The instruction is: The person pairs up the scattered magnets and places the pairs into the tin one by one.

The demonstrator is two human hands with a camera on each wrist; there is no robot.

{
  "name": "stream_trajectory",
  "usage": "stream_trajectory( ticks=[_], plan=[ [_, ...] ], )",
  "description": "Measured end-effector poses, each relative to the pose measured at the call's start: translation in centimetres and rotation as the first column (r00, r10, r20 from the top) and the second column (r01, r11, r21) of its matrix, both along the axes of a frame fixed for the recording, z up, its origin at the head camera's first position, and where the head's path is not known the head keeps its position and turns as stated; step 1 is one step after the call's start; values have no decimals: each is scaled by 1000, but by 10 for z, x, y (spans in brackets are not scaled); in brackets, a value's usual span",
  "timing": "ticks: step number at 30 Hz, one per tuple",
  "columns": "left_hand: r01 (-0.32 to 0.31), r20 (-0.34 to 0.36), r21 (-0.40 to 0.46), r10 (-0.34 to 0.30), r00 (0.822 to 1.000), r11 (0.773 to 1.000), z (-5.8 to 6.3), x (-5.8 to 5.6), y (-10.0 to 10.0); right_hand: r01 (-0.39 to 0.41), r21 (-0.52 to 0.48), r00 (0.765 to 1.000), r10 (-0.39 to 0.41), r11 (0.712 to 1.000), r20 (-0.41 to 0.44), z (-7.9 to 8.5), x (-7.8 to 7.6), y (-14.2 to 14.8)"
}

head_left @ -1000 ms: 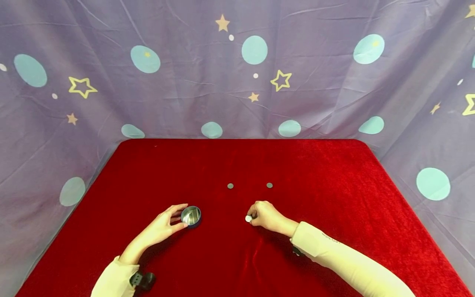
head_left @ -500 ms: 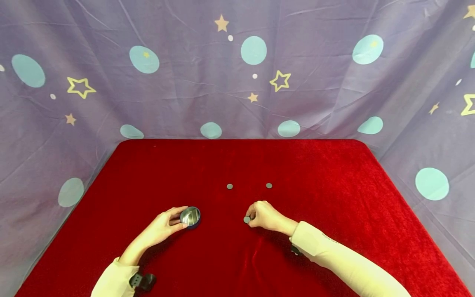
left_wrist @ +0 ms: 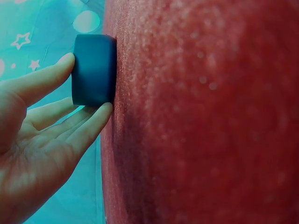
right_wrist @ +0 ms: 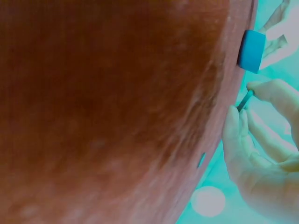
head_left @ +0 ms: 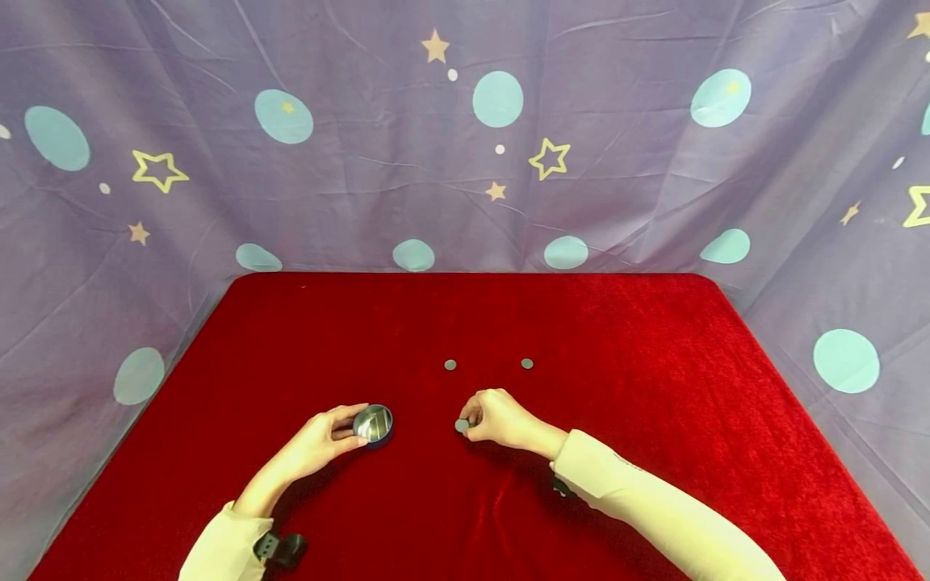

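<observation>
On the red cloth, my left hand [head_left: 316, 442] holds a short round tin [head_left: 374, 425] by its sides, thumb on one side and fingers on the other. Dark blue walls [left_wrist: 95, 70] and a shiny silvery inside mark this tin, which sits upright on the cloth. To its right, my right hand [head_left: 501, 420] pinches a small grey coin [head_left: 461, 425] between thumb and fingertips. In the right wrist view the coin [right_wrist: 245, 100] is seen edge-on and tilted, near the tin [right_wrist: 252, 51]. Whether it touches the cloth I cannot tell.
Two more grey coins lie flat farther back: a left one [head_left: 450, 365] and a right one [head_left: 527, 364]. A red velvet cloth [head_left: 617, 339] covers the table. Behind it hangs a purple curtain [head_left: 436, 145] with stars and dots.
My right hand has moved left toward the tin, carrying the pinched coin, which has also turned in the fingers. My left hand, the tin and the two other coins stay put.
</observation>
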State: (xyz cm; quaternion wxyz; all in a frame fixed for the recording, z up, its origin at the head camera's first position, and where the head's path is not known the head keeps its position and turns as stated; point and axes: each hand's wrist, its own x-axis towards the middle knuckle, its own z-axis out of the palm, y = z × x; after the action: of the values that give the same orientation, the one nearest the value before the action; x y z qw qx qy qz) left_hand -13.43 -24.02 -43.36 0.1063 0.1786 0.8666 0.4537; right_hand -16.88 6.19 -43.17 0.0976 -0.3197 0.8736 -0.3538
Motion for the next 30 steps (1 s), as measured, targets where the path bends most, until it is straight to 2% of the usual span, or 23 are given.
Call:
stream_trajectory(
  ticks=[16, 30],
  plan=[
    [5, 10, 23, -6, 1000, 1000, -3, -2, -1, -46, -65, 999, 45, 997, -15, 13, 1, -39],
    [8, 27, 33, -9, 1000, 999, -2, -1, -2, -39, -129, 999, 39, 991, 0, 11, -2, -72]
  ],
)
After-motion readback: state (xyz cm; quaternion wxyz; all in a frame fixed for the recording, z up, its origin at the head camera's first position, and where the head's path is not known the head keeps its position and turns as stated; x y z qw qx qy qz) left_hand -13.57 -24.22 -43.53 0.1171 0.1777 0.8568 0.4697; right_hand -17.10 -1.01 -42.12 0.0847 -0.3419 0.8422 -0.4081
